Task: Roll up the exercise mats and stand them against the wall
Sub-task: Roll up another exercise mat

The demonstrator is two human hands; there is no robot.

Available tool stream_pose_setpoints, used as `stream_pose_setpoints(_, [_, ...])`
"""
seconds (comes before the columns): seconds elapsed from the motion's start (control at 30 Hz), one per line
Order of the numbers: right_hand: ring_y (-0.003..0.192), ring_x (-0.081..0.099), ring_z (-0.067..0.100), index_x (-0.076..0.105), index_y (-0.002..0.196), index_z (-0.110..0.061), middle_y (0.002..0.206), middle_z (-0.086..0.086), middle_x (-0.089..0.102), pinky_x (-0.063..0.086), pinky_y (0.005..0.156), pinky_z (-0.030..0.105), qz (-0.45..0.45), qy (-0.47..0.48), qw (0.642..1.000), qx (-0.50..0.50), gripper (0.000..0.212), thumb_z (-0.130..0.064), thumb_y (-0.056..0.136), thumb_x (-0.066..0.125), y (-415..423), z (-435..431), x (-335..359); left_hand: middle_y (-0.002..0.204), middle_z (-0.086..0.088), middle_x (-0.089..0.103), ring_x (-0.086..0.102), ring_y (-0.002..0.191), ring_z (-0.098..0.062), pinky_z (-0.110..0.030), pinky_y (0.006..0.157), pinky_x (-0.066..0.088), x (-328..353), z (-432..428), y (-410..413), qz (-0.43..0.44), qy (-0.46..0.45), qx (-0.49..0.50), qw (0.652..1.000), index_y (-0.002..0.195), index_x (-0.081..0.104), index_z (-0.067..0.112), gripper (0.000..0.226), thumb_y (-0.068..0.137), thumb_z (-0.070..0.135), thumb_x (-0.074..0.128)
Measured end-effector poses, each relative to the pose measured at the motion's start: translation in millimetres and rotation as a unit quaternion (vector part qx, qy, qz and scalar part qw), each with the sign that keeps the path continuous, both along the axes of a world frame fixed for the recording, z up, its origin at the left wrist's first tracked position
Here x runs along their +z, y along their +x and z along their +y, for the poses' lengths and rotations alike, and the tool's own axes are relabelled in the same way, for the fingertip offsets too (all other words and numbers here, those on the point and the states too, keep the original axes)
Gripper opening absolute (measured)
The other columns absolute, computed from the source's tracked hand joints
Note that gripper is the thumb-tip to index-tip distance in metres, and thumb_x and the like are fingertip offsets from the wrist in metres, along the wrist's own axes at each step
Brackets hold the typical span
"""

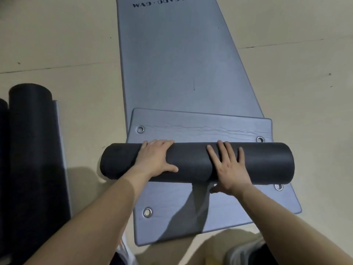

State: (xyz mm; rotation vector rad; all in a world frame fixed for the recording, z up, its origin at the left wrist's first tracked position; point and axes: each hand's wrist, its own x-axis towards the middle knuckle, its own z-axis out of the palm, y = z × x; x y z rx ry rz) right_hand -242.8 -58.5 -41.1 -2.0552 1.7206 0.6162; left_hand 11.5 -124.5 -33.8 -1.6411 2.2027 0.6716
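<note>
I am kneeling over the tan floor [66, 44], and the grey mat [177, 60] is lying flat on it, running away from me toward the far edge of the floor, its printed lettering at the far end. A second grey mat [219, 213] seems to be lying under or over its near end, though I cannot tell how the layers are stacking. Across the near end, the dark roll [194, 161] is lying crosswise, and it is sticking out past the left edge more than the right, so I judge it is going slightly crooked. At the left edge of the floor, a finished roll [32, 134] is lying on its side, not yet stood against any wall.

My left hand [154, 157] is pressing flat on the roll left of centre, fingers spread and curling over the far side, gripping nothing. My right hand [227, 167] is pressing palm-down right of centre, fingers splayed, thumb tucked at the near side.

To do this well, I should be pushing evenly with both palms, keeping the roll tight, and nudging the left end back in line with the mat's edge. A metal eyelet [140, 129] is sitting just beyond the roll.
</note>
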Motion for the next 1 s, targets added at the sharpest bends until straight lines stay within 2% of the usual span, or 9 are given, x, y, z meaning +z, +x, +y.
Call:
stream_pose_setpoints(0.07, [0.159,-0.007,0.034,-0.014,0.162,-0.03,0.172,0.011,-0.003,0.002,0.123,0.067,-0.024,0.018,0.999,-0.015,0.15,-0.082,0.056,0.078,-7,-50,3,0.168,0.0,0.018,0.016,0.153,-0.03,-0.048,0.124,0.009,-2,29,5,-0.018,-0.089,0.029,0.995,0.161,0.015,0.027,0.103,0.08,0.076,0.058])
stream_pose_setpoints(0.17, [0.158,-0.008,0.037,-0.008,0.162,-0.033,0.171,0.012,-0.003,-0.002,0.122,0.068,-0.013,0.03,0.999,-0.002,0.152,-0.089,0.049,0.076,-11,-86,6,0.168,-0.005,-0.018,-0.015,0.154,-0.037,-0.058,0.121,-0.005,-15,39,5,-0.073,-0.075,-0.009,0.994,0.159,-0.015,0.025,0.137,0.066,0.083,0.066])
stream_pose_setpoints(0.37, [0.146,0.031,0.045,0.008,0.163,-0.027,0.161,0.02,0.03,0.027,0.112,0.067,0.034,-0.126,0.991,0.042,0.152,-0.074,0.042,0.088,-23,-70,-22,0.17,0.001,0.007,0.001,0.156,-0.029,-0.052,0.125,-0.001,-31,-60,0,-0.035,-0.095,-0.006,0.995,0.16,0.001,0.032,0.131,0.061,0.088,0.065])
stream_pose_setpoints(0.47, [0.124,0.052,0.038,0.018,0.155,-0.033,0.143,0.01,0.05,0.042,0.1,0.054,0.019,-0.12,0.99,0.073,0.135,-0.079,0.043,0.077,-34,-125,-12,0.168,0.001,0.017,0.009,0.156,-0.025,-0.05,0.125,-0.001,-33,-85,13,0.003,-0.129,-0.029,0.991,0.161,0.011,0.031,0.118,0.068,0.093,0.047])
stream_pose_setpoints(0.57, [0.107,0.059,0.032,0.025,0.147,-0.041,0.127,0.0,0.057,0.05,0.093,0.046,0.007,-0.058,0.996,0.065,0.124,-0.088,0.041,0.068,-32,-162,7,0.165,-0.006,0.026,0.016,0.154,-0.033,-0.054,0.123,0.003,-48,-65,15,0.041,-0.228,0.072,0.97,0.158,0.028,0.028,0.098,0.081,0.088,0.035])
stream_pose_setpoints(0.7, [0.101,0.06,0.03,0.031,0.139,-0.043,0.113,-0.004,0.058,0.05,0.079,0.04,-0.028,0.003,0.999,0.017,0.114,-0.086,0.042,0.072,6,-160,16,0.168,-0.015,0.011,0.009,0.154,-0.039,-0.057,0.123,0.019,-56,-27,3,0.124,-0.248,0.318,0.907,0.16,0.024,0.018,0.086,0.091,0.063,0.048])
stream_pose_setpoints(0.8, [0.103,0.06,0.032,0.035,0.133,-0.038,0.111,-0.001,0.058,0.049,0.08,0.041,-0.076,0.021,0.997,-0.025,0.105,-0.08,0.045,0.074,62,-129,10,0.169,-0.004,-0.006,0.023,0.15,-0.035,-0.048,0.114,0.037,-48,-4,18,0.202,-0.126,0.471,0.849,0.16,0.002,0.038,0.091,0.092,0.057,0.059])
stream_pose_setpoints(0.9, [0.107,0.06,0.036,0.035,0.132,-0.034,0.116,0.002,0.059,0.051,0.086,0.045,-0.117,0.035,0.991,-0.053,0.099,-0.077,0.053,0.076,123,-107,4,0.166,-0.005,0.02,0.045,0.139,-0.036,-0.054,0.105,0.049,-34,20,37,0.324,0.049,0.579,0.746,0.138,-0.019,0.073,0.113,0.068,0.074,0.069])
stream_pose_setpoints(1.0, [0.126,0.058,0.035,0.022,0.155,-0.035,0.139,0.004,0.058,0.05,0.101,0.046,-0.177,0.081,0.981,-0.02,0.111,-0.08,0.065,0.071,147,-97,-2,0.163,0.007,0.029,0.051,0.132,-0.033,-0.057,0.093,0.056,-27,38,57,0.402,0.091,0.639,0.65,0.137,-0.016,0.075,0.117,0.062,0.071,0.073])
